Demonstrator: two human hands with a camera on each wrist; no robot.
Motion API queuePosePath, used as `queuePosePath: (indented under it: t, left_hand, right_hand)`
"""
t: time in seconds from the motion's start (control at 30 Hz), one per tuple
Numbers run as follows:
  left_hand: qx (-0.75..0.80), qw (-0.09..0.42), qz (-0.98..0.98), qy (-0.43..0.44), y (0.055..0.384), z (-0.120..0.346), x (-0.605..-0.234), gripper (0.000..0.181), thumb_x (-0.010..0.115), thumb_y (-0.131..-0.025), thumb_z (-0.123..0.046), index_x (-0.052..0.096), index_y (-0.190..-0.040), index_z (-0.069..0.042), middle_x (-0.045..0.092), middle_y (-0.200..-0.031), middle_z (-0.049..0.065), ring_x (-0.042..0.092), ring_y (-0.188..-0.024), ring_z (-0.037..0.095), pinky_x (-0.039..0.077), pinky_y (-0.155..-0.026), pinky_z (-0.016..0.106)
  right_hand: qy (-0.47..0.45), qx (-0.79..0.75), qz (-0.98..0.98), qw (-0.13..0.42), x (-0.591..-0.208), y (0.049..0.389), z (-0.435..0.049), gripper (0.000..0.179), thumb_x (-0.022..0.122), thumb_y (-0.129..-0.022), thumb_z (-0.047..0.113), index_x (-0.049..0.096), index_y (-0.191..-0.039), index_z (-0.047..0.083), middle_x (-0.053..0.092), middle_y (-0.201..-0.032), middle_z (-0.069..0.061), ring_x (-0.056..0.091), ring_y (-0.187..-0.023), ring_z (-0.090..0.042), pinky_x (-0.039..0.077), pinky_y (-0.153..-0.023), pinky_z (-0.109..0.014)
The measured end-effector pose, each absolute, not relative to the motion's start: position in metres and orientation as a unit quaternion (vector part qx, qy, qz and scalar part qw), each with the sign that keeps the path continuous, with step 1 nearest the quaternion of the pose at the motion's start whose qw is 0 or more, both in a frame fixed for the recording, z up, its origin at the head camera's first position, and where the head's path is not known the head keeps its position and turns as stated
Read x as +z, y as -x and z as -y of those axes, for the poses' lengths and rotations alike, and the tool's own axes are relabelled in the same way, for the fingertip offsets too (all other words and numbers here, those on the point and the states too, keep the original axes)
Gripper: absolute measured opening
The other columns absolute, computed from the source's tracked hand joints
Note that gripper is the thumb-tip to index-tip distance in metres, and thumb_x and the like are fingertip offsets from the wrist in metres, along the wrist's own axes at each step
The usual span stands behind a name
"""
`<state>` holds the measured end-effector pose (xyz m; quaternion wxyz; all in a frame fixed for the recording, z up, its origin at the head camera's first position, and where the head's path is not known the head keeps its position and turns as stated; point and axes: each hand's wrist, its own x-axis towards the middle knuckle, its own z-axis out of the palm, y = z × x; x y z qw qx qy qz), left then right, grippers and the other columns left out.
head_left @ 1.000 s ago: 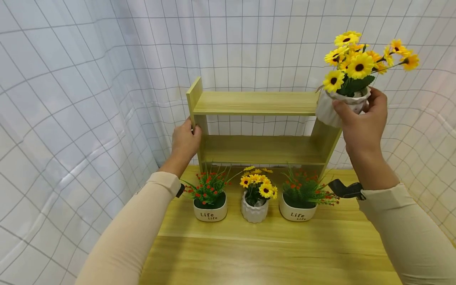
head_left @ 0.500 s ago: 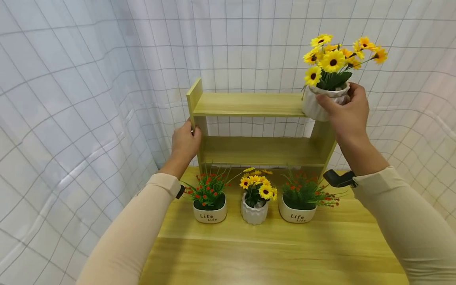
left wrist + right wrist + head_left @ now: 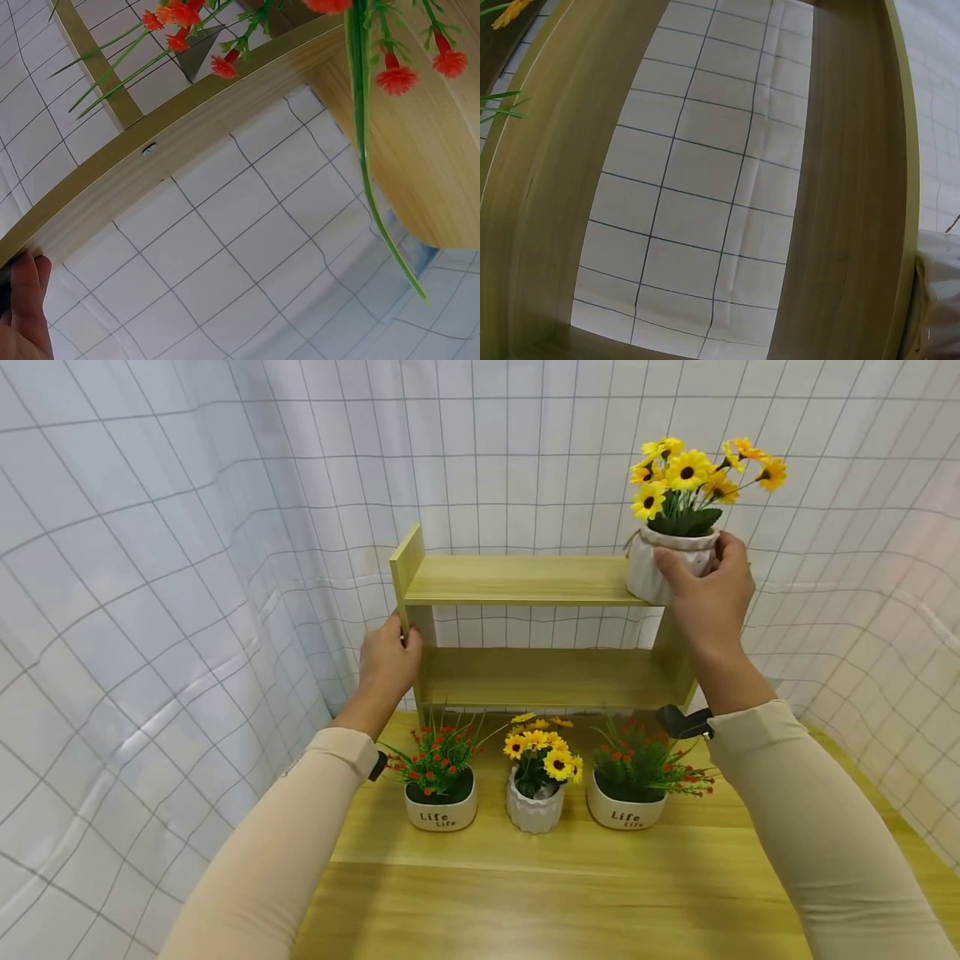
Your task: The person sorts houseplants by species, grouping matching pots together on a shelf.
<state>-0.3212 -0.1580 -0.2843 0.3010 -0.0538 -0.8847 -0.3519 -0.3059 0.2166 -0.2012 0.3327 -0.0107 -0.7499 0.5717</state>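
Note:
In the head view my right hand (image 3: 712,602) grips a white fluted flowerpot (image 3: 651,564) of yellow artificial daisies (image 3: 688,470), thumb across its front. The pot stands upright at the right end of the top board of a wooden shelf (image 3: 517,578), its base overlapping that board. Part of the flowerpot (image 3: 939,292) shows at the right edge of the right wrist view. My left hand (image 3: 390,660) holds the shelf's left side panel (image 3: 407,564), fingers hidden behind it. In the left wrist view, fingers of the left hand (image 3: 28,307) press on the panel's edge.
In front of the shelf, on the wooden table (image 3: 525,902), stand a left "Life" planter (image 3: 441,814) with red flowers, a small white pot (image 3: 535,810) of yellow daisies and a right "Life" planter (image 3: 626,812). A gridded white curtain (image 3: 525,460) hangs behind and at both sides.
My right hand has carried the daisy pot left and slightly down, from beyond the shelf's right end to over the top board. The left hand has stayed on the side panel.

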Motion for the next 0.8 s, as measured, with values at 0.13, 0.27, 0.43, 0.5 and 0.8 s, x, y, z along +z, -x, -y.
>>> queuePosePath:
  t: [0.13, 0.27, 0.43, 0.5, 0.8]
  left_hand:
    - [-0.349, 0.304, 0.885, 0.055, 0.322, 0.158, -0.285, 0.028, 0.046, -0.101, -0.022, 0.062, -0.114, -0.002, 0.07, -0.108, 0.024, 0.07, -0.095, 0.035, 0.056, -0.068, 0.047]
    - [-0.348, 0.303, 0.885, 0.055, 0.322, 0.159, -0.284, 0.027, 0.046, -0.101, -0.021, 0.062, -0.113, -0.002, 0.07, -0.106, 0.024, 0.07, -0.092, 0.035, 0.055, -0.066, 0.047]
    - [-0.349, 0.305, 0.884, 0.058, 0.322, 0.158, -0.284, 0.026, 0.048, -0.101, -0.02, 0.061, -0.112, -0.001, 0.07, -0.105, 0.025, 0.07, -0.091, 0.036, 0.055, -0.066, 0.047]
    - [-0.348, 0.305, 0.885, 0.057, 0.321, 0.157, -0.284, 0.024, 0.048, -0.101, -0.02, 0.061, -0.108, -0.001, 0.07, -0.102, 0.025, 0.069, -0.089, 0.036, 0.054, -0.066, 0.047]
    - [-0.351, 0.303, 0.884, 0.055, 0.321, 0.157, -0.285, 0.03, 0.047, -0.101, -0.021, 0.062, -0.118, -0.001, 0.07, -0.108, 0.024, 0.07, -0.095, 0.035, 0.056, -0.069, 0.047]
  right_hand:
    - [0.003, 0.552, 0.759, 0.345, -0.203, 0.312, -0.214, 0.078, 0.073, -0.087, 0.045, 0.038, -0.148, 0.011, 0.051, -0.138, -0.008, 0.053, -0.119, -0.016, 0.046, -0.095, -0.029]
    - [0.003, 0.538, 0.765, 0.353, -0.204, 0.318, -0.213, 0.079, 0.072, -0.087, 0.047, 0.037, -0.148, 0.01, 0.047, -0.141, -0.008, 0.049, -0.123, -0.016, 0.044, -0.099, -0.029]
    - [0.023, 0.495, 0.787, 0.368, -0.203, 0.326, -0.212, 0.082, 0.069, -0.086, 0.055, 0.039, -0.146, 0.009, 0.048, -0.141, -0.008, 0.048, -0.123, -0.015, 0.042, -0.101, -0.029]
    - [0.039, 0.473, 0.802, 0.364, -0.202, 0.328, -0.212, 0.084, 0.067, -0.085, 0.059, 0.039, -0.146, 0.009, 0.048, -0.141, -0.008, 0.048, -0.124, -0.016, 0.042, -0.101, -0.031]
    - [0.07, 0.434, 0.821, 0.365, -0.203, 0.339, -0.209, 0.089, 0.06, -0.083, 0.07, 0.038, -0.146, 0.011, 0.048, -0.138, -0.008, 0.05, -0.117, -0.021, 0.042, -0.095, -0.037]
